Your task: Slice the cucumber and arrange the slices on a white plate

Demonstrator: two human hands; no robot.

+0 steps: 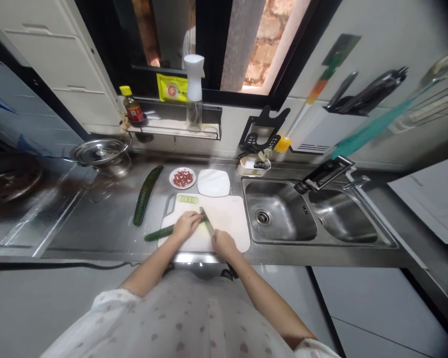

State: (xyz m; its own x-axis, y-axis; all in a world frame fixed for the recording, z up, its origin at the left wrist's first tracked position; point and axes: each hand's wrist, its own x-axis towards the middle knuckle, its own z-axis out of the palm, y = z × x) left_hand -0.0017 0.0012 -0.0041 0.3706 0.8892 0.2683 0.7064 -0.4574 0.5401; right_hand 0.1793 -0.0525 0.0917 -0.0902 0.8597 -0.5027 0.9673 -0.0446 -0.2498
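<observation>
My left hand [186,224] is closed over a cucumber [160,232] that lies across the left part of a white cutting board [231,223]. In my right hand [223,243] is a knife [207,222], its blade at the cucumber's right end, close to my left fingertips. Pale green pieces lie partly hidden under the blade. A row of cucumber slices [187,199] rests at the board's upper left. A second, whole cucumber [148,195] lies on the steel counter to the left.
Behind the board stand a plate of chopped red pieces [182,178] and a white square plate [213,182]. A double sink [283,209] is at the right, a lidded pot [106,155] at the left. A spray bottle [194,94] stands on the wall shelf.
</observation>
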